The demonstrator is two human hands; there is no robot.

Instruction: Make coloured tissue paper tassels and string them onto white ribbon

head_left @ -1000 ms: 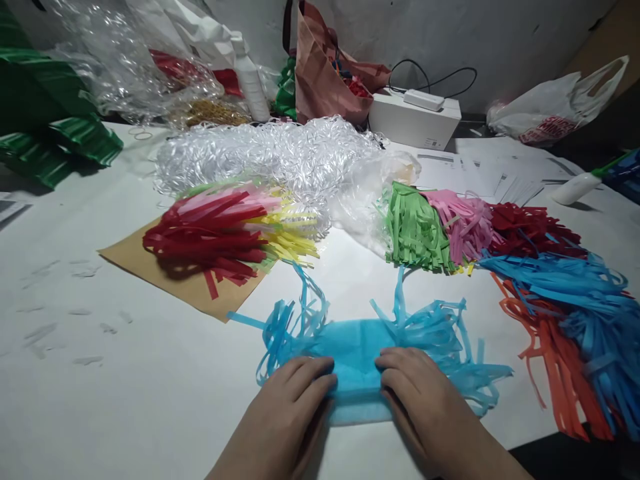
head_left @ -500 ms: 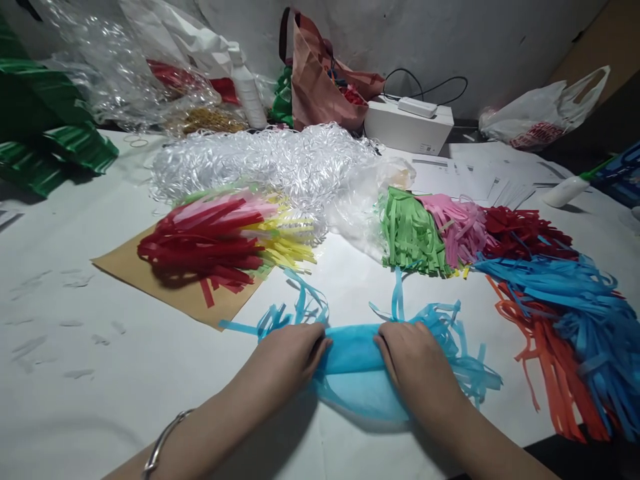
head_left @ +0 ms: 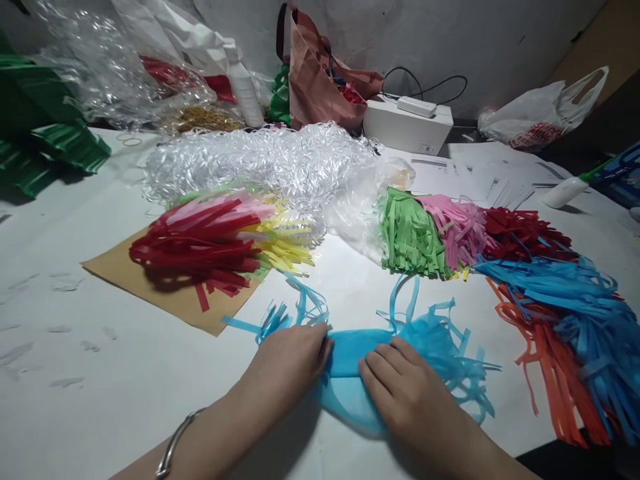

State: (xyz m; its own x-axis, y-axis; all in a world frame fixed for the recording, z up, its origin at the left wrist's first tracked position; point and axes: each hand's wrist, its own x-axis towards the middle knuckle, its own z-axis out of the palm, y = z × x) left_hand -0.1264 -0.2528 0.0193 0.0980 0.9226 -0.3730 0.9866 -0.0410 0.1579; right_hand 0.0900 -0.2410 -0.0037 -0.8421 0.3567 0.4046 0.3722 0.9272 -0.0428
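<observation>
A blue tissue paper sheet point(head_left: 354, 353), with its middle folded into a flat band and both ends cut into fringe, lies in front of me on the white tabletop. My left hand point(head_left: 296, 357) is closed on the left part of the band, thumb and fingers pinching its edge. Over the band's right part, my right hand point(head_left: 403, 383) curls its fingers onto the paper; its thumb is hidden. Loose blue strips point(head_left: 443, 353) fan out beyond the right hand, and more stick out past the left. A thinner single layer hangs toward me below the band.
Left of centre, red, pink and yellow tassels point(head_left: 200, 237) rest on brown paper point(head_left: 115, 263). At right lie green point(head_left: 413, 233), pink, dark red, blue and orange fringe bundles. Behind are shiny white strands point(head_left: 260, 157), a white box point(head_left: 407, 127), a bottle point(head_left: 243, 87) and a glue bottle point(head_left: 565, 192).
My right hand has shifted slightly left and toward me, its fingers now laid over the band instead of pinching its top edge. My left hand stays nearly in place.
</observation>
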